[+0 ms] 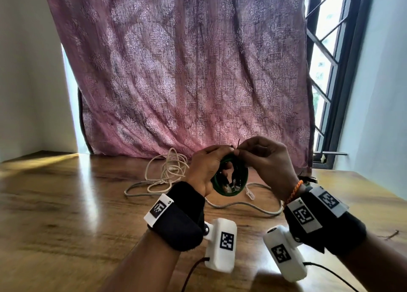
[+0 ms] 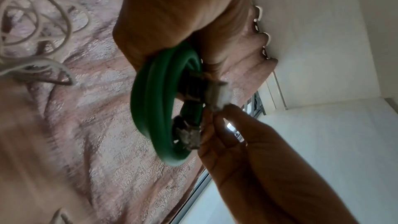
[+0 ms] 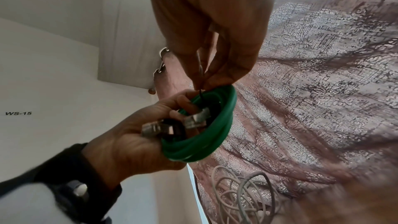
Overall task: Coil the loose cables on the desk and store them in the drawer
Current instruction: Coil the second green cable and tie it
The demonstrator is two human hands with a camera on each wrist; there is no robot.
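A green cable [image 1: 222, 189] is wound into a small coil [image 3: 206, 135] and held above the wooden desk [image 1: 66, 203]. My left hand [image 1: 207, 166] grips the coil [image 2: 155, 101] with its fingers curled through it, and both clear plugs [image 3: 157, 128] lie by the palm. My right hand [image 1: 262, 157] pinches a thin black tie [image 3: 200, 81] at the top of the coil. A tangled white cable [image 1: 167, 170] lies on the desk behind the hands. A grey cable [image 1: 253, 209] snakes loosely beneath them.
A pink patterned curtain [image 1: 187, 71] hangs along the back edge of the desk, with a barred window [image 1: 326, 60] at the right. White walls [image 1: 22, 71] close both sides. No drawer is in view.
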